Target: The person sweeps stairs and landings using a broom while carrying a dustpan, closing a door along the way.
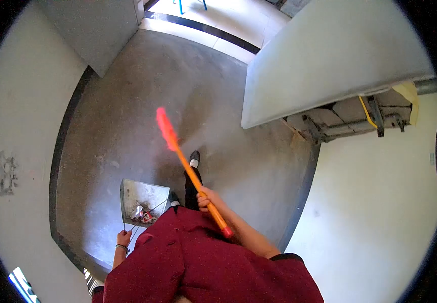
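In the head view, my right hand [210, 198] is wrapped round the orange handle of a broom [190, 171]. Its pink-red bristle head [166, 129] points forward over the floor, and the red end cap is close to my body. Low on the left, my left hand [123, 238] grips the thin metal handle of a dustpan [140, 191]. That pan is a metal box, and some rubbish [144, 215], including crumpled red and white scraps, lies inside it near the handle side.
Bare concrete floor [127, 101] surrounds my feet. A dark-edged wall [21, 126] runs along the left. On the right, a large pale panel [329, 60] juts out above the floor. Beyond the doorway, blue legs [180, 6] stand on light tiles.
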Demonstrator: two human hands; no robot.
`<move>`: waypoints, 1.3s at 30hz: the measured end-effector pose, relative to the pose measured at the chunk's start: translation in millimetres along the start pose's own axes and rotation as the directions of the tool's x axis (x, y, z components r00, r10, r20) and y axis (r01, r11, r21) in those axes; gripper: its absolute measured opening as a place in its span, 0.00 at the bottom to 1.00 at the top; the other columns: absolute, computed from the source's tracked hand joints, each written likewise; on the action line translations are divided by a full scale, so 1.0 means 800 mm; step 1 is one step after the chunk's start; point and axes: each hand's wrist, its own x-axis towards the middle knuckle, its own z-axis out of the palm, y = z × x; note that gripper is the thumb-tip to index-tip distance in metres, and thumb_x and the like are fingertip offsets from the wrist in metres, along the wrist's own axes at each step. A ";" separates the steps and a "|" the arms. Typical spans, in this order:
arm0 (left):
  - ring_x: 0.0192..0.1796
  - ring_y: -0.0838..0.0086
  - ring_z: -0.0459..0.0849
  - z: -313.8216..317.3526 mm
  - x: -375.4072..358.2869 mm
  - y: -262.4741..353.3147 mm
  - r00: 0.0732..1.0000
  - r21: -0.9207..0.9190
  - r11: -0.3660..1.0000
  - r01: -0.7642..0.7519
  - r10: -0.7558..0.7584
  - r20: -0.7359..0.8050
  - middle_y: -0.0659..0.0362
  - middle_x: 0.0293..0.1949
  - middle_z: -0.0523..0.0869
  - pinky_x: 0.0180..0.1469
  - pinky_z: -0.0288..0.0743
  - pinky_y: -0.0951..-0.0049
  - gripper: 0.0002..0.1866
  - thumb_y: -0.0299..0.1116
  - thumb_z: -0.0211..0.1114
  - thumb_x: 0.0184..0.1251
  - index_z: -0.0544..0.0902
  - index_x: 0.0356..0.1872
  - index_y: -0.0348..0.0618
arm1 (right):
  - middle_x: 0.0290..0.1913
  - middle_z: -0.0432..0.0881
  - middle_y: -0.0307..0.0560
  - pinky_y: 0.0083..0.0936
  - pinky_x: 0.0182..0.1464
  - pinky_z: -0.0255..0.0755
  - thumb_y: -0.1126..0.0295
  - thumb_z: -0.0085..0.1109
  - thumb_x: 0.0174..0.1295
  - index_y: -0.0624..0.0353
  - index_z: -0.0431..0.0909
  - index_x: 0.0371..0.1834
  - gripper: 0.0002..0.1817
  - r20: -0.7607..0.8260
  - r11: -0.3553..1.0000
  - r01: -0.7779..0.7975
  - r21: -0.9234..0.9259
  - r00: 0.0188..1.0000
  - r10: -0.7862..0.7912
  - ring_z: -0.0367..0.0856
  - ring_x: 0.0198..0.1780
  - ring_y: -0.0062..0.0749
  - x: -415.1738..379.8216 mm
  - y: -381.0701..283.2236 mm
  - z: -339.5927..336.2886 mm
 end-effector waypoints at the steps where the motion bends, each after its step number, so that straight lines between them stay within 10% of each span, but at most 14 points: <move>1: 0.18 0.74 0.70 -0.010 -0.019 0.022 0.999 0.010 0.999 -0.040 0.040 -0.021 0.52 0.13 0.74 0.22 0.64 0.71 0.19 0.44 0.58 0.39 0.72 0.15 0.34 | 0.08 0.53 0.26 0.12 0.10 0.47 0.52 0.42 0.50 0.53 0.59 0.20 0.16 -0.083 0.997 -0.020 -0.070 0.996 0.015 0.51 0.07 0.11 -0.002 -0.022 -0.011; 5: 0.18 0.66 0.72 -0.029 -0.047 0.050 0.989 0.126 0.992 -0.013 0.032 -0.144 0.50 0.14 0.74 0.22 0.64 0.67 0.20 0.46 0.59 0.36 0.71 0.12 0.35 | 0.07 0.57 0.32 0.18 0.10 0.53 0.51 0.38 0.52 0.55 0.60 0.15 0.19 -0.335 0.958 0.041 -0.284 0.932 -0.139 0.56 0.07 0.18 0.015 -0.146 -0.055; 9: 0.17 0.70 0.72 -0.046 -0.078 0.096 0.969 0.174 0.983 0.054 -0.010 -0.247 0.53 0.12 0.73 0.21 0.64 0.70 0.19 0.46 0.61 0.34 0.72 0.11 0.37 | 0.08 0.61 0.39 0.25 0.13 0.59 0.53 0.33 0.54 0.56 0.61 0.12 0.21 -0.087 0.797 0.272 -0.539 0.923 -0.374 0.60 0.09 0.28 0.085 -0.248 -0.091; 11: 0.16 0.70 0.71 -0.042 -0.079 0.093 0.956 0.085 0.994 0.070 -0.042 -0.291 0.53 0.11 0.73 0.21 0.64 0.70 0.19 0.45 0.61 0.34 0.72 0.11 0.36 | 0.09 0.63 0.46 0.30 0.17 0.62 0.56 0.30 0.55 0.58 0.61 0.10 0.23 -0.302 0.894 0.096 -0.438 0.921 -0.247 0.63 0.12 0.36 0.117 -0.268 -0.094; 18: 0.18 0.68 0.72 -0.038 -0.098 0.136 0.942 -0.002 0.994 0.108 -0.103 -0.320 0.51 0.12 0.73 0.22 0.65 0.68 0.20 0.46 0.59 0.34 0.72 0.13 0.35 | 0.08 0.59 0.41 0.24 0.15 0.58 0.59 0.35 0.54 0.54 0.57 0.08 0.19 -0.106 0.962 -0.172 -0.212 0.983 0.152 0.61 0.12 0.28 0.135 -0.106 0.055; 24: 0.20 0.67 0.74 -0.049 -0.077 0.150 0.948 0.020 0.992 0.122 -0.111 -0.297 0.50 0.15 0.75 0.24 0.66 0.67 0.20 0.46 0.59 0.35 0.73 0.15 0.34 | 0.09 0.56 0.29 0.16 0.15 0.56 0.62 0.35 0.55 0.55 0.58 0.24 0.09 0.535 0.765 -0.603 0.228 0.734 0.419 0.57 0.11 0.15 0.162 -0.142 0.083; 28: 0.16 0.72 0.71 -0.056 -0.050 0.146 0.968 -0.161 0.981 0.112 -0.145 -0.205 0.55 0.13 0.74 0.19 0.65 0.70 0.19 0.44 0.60 0.37 0.73 0.16 0.34 | 0.09 0.58 0.27 0.13 0.11 0.53 0.61 0.38 0.54 0.53 0.56 0.15 0.13 0.597 0.864 -0.489 0.121 0.731 0.330 0.58 0.08 0.11 0.110 -0.190 0.096; 34: 0.11 0.79 0.66 -0.074 -0.040 0.213 0.984 -0.252 0.962 0.101 -0.135 -0.119 0.60 0.10 0.71 0.13 0.60 0.77 0.15 0.40 0.61 0.38 0.72 0.13 0.36 | 0.10 0.56 0.29 0.12 0.09 0.50 0.58 0.44 0.51 0.55 0.60 0.20 0.13 0.107 0.973 -0.157 -0.168 0.978 0.177 0.54 0.07 0.13 0.063 -0.263 0.081; 39: 0.11 0.79 0.66 -0.072 -0.002 0.241 0.978 -0.316 0.937 0.150 -0.187 -0.088 0.61 0.08 0.70 0.11 0.59 0.76 0.15 0.39 0.61 0.38 0.71 0.12 0.37 | 0.11 0.60 0.35 0.19 0.11 0.57 0.58 0.46 0.49 0.57 0.61 0.19 0.13 -0.192 0.945 0.097 -0.312 0.968 -0.162 0.60 0.10 0.18 0.074 -0.395 0.059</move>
